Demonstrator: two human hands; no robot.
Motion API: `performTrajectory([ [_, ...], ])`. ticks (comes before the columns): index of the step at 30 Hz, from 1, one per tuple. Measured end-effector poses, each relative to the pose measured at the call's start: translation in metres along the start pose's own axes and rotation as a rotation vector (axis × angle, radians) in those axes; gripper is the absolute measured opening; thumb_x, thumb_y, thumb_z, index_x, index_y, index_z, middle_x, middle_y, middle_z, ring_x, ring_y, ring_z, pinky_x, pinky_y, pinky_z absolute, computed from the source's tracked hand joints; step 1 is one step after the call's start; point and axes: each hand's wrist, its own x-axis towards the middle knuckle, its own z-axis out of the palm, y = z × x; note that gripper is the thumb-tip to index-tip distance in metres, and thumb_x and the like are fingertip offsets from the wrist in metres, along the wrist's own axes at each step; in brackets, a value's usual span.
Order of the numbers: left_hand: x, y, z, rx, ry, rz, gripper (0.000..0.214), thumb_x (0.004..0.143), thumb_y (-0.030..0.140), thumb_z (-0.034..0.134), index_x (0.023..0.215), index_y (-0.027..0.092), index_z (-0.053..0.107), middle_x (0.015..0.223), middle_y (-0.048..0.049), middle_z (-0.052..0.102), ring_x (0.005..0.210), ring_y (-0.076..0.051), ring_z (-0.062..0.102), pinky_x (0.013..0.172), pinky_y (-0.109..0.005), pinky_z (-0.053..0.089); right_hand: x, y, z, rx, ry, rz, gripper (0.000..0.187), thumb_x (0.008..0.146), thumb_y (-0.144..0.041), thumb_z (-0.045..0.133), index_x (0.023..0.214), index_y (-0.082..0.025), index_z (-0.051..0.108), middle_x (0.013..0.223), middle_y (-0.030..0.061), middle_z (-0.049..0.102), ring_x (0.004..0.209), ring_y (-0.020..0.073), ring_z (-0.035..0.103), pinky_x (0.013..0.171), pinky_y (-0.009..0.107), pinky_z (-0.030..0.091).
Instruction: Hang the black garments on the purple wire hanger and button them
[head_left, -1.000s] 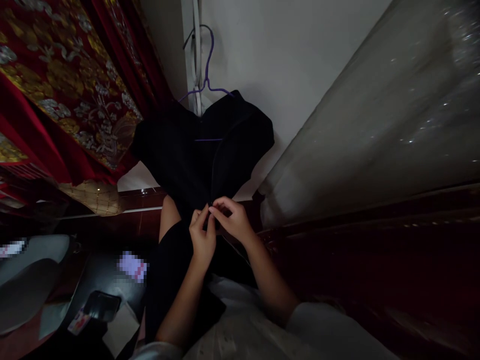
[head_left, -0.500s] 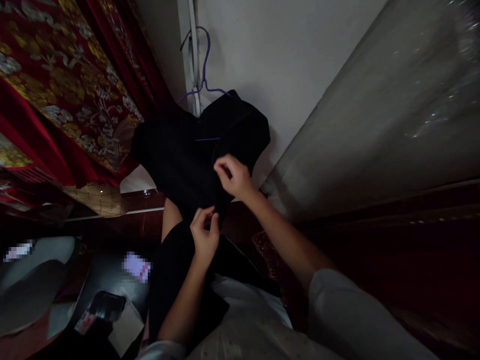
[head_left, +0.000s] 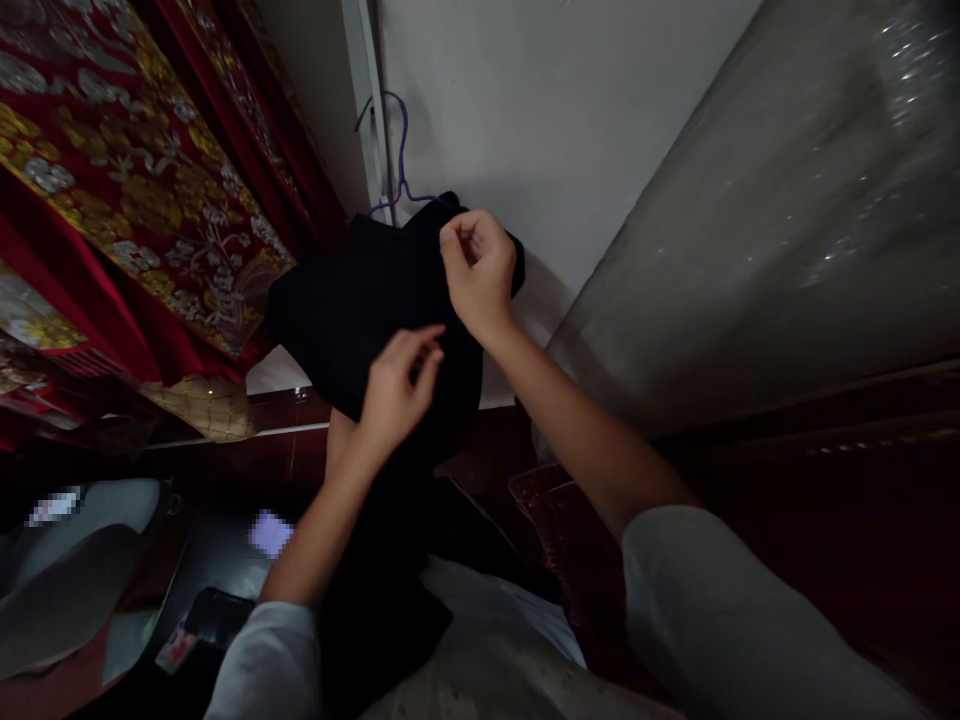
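Observation:
A black garment (head_left: 352, 300), perhaps a shirt, hangs from a purple wire hanger (head_left: 403, 160) against the wall. My right hand (head_left: 484, 275) is at its upper right part, thumb and fingers closed in a pinch that appears to hold the dark cloth. Lower and to the left, my left hand (head_left: 397, 385) is in front of the garment, forefinger stretched out and thumb a little apart from it. Nothing shows between those fingers. The dark cloth hides the garment's edges and any fastenings.
Red cloth with gold and silver embroidery (head_left: 150, 190) hangs at the left. A plastic-wrapped grey panel (head_left: 735, 230) leans at the right. Lower left, a black surface (head_left: 199, 545) bears a dark phone-like object (head_left: 217, 615), beside a pale chair (head_left: 82, 570).
Both hands have moved up along the garment, the right one to near its top. The left hand's fingers have stretched out. The view has shifted slightly.

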Motion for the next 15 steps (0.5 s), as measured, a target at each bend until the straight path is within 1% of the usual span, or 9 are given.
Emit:
performTrajectory([
  [2, 0.044, 0.005, -0.027, 0.048, 0.037, 0.086, 0.028, 0.105, 0.034, 0.053, 0.123, 0.019, 0.068, 0.102, -0.0070, 0.071, 0.094, -0.020, 0.068, 0.087, -0.035, 0.056, -0.002, -0.009, 0.002, 0.162, -0.018, 0.230, 0.026, 0.096, -0.045, 0.060, 0.089, -0.020, 0.057, 0.083, -0.0002, 0.058, 0.071, 0.0101, 0.061, 0.061, 0.022, 0.049],
  [4, 0.082, 0.005, -0.045, 0.114, 0.039, 0.138, 0.027, 0.104, 0.036, 0.057, 0.122, 0.019, 0.067, 0.097, -0.0053, 0.070, 0.089, -0.019, 0.067, 0.087, -0.037, 0.055, -0.001, -0.020, 0.003, 0.323, -0.058, 0.474, 0.024, 0.094, -0.041, 0.063, 0.085, -0.020, 0.055, 0.077, -0.0024, 0.057, 0.058, 0.0061, 0.054, 0.052, 0.019, 0.042],
  [5, 0.097, 0.002, -0.048, 0.163, 0.024, 0.153, 0.026, 0.102, 0.035, 0.060, 0.120, 0.018, 0.068, 0.094, -0.0049, 0.070, 0.085, -0.018, 0.066, 0.087, -0.037, 0.054, -0.001, -0.025, 0.004, 0.393, -0.078, 0.575, 0.024, 0.093, -0.039, 0.064, 0.082, -0.020, 0.054, 0.075, -0.0033, 0.056, 0.054, 0.0047, 0.051, 0.049, 0.018, 0.039],
  [7, 0.117, -0.005, -0.048, 0.245, -0.020, 0.153, 0.022, 0.098, 0.034, 0.067, 0.112, 0.017, 0.070, 0.089, -0.0050, 0.068, 0.081, -0.019, 0.064, 0.087, -0.039, 0.053, -0.001, -0.033, 0.004, 0.501, -0.111, 0.714, 0.024, 0.092, -0.034, 0.065, 0.078, -0.020, 0.050, 0.072, -0.0049, 0.053, 0.050, 0.0030, 0.046, 0.047, 0.017, 0.036],
  [9, 0.126, -0.013, -0.041, 0.269, -0.039, 0.143, 0.019, 0.096, 0.036, 0.070, 0.099, 0.017, 0.069, 0.087, -0.0057, 0.065, 0.086, -0.021, 0.064, 0.089, -0.039, 0.050, -0.002, -0.037, 0.004, 0.566, -0.126, 0.786, 0.025, 0.091, -0.029, 0.064, 0.076, -0.020, 0.048, 0.068, -0.0062, 0.050, 0.048, 0.0025, 0.042, 0.046, 0.017, 0.033],
  [11, 0.127, -0.019, -0.032, 0.252, -0.011, 0.149, 0.023, 0.097, 0.039, 0.067, 0.090, 0.018, 0.066, 0.089, -0.0064, 0.063, 0.095, -0.023, 0.064, 0.093, -0.039, 0.048, -0.003, -0.036, 0.005, 0.606, -0.119, 0.827, 0.023, 0.092, -0.026, 0.063, 0.075, -0.020, 0.047, 0.064, -0.0071, 0.047, 0.046, 0.0028, 0.038, 0.044, 0.018, 0.030],
  [13, 0.124, -0.023, -0.027, 0.259, 0.020, 0.173, 0.025, 0.099, 0.041, 0.065, 0.088, 0.019, 0.062, 0.092, -0.0063, 0.061, 0.096, -0.023, 0.062, 0.093, -0.039, 0.047, -0.006, -0.033, 0.008, 0.634, -0.101, 0.856, 0.022, 0.093, -0.025, 0.059, 0.075, -0.020, 0.048, 0.061, -0.0077, 0.043, 0.045, 0.0036, 0.036, 0.043, 0.019, 0.028],
  [15, 0.121, -0.026, -0.025, 0.297, 0.031, 0.196, 0.027, 0.100, 0.044, 0.062, 0.088, 0.020, 0.059, 0.093, -0.0059, 0.059, 0.093, -0.021, 0.060, 0.090, -0.038, 0.047, -0.011, -0.029, 0.013, 0.647, -0.094, 0.877, 0.021, 0.095, -0.025, 0.056, 0.076, -0.020, 0.050, 0.059, -0.0079, 0.042, 0.045, 0.0043, 0.035, 0.043, 0.019, 0.028],
])
